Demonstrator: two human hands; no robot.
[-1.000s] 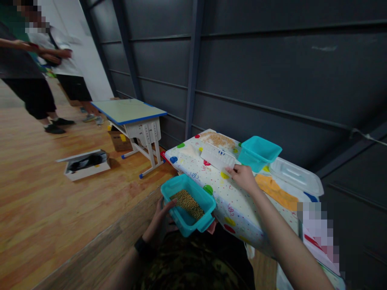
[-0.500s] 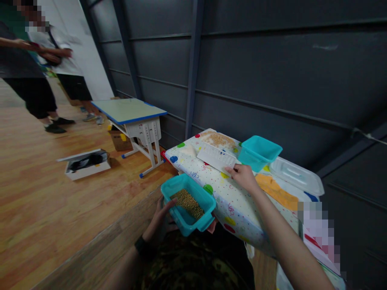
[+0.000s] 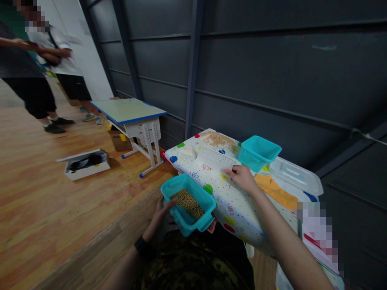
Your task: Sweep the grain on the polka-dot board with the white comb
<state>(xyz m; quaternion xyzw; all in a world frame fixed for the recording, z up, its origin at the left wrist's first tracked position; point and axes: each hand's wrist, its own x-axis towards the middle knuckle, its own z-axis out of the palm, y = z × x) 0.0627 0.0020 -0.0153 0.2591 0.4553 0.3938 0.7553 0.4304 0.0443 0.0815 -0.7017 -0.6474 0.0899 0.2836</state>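
Observation:
My left hand (image 3: pixel 161 215) grips the near-left side of a teal plastic tub (image 3: pixel 188 203) partly filled with small greenish beans, held just off the near edge of the table (image 3: pixel 236 205) covered in a dotted cloth. My right hand (image 3: pixel 243 178) pinches the end of a flat white plastic scraper (image 3: pixel 214 159) resting edge-down on the cloth. Beyond the scraper lies a pile of tan grains (image 3: pixel 217 139). An empty teal tub (image 3: pixel 259 152) stands to the right of it.
A clear plastic lid (image 3: pixel 296 175) and an orange patch (image 3: pixel 276 191) lie at the table's right. A blue-edged desk (image 3: pixel 130 112), a cardboard box and an open white box (image 3: pixel 86 163) stand on the wooden floor. Two people stand at far left. A dark wall runs behind.
The white scraper has swung from flat and raised to edge-down on the cloth, shifting slightly left. My left hand and the bean tub have stayed in place.

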